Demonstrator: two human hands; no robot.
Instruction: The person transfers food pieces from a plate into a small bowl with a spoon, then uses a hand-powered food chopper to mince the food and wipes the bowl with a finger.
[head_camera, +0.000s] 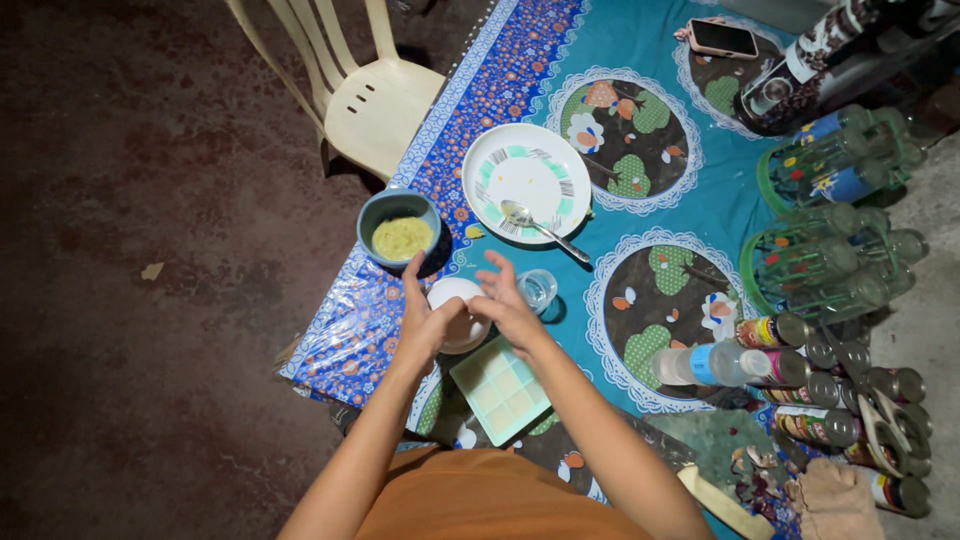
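Observation:
My left hand (422, 322) and my right hand (510, 308) meet over a small white bowl (455, 297) at the table's near edge, fingers spread; whether they grip something small between them I cannot see. Just below the hands lies a pale green ice cube tray (500, 390). A blue bowl of yellow mash (400, 231) stands beyond my left hand. A small clear glass (539, 289) sits right beside my right hand. Farther off is a white plate (527, 182) with a metal spoon (540, 226) resting on it.
A patterned blue tablecloth (700, 200) covers the table. Clear bottles in green racks (830, 220), cans (850, 400) and a lying plastic bottle (710, 363) crowd the right side. A phone (722, 38) lies at the far edge. A cream plastic chair (365, 90) stands at the left.

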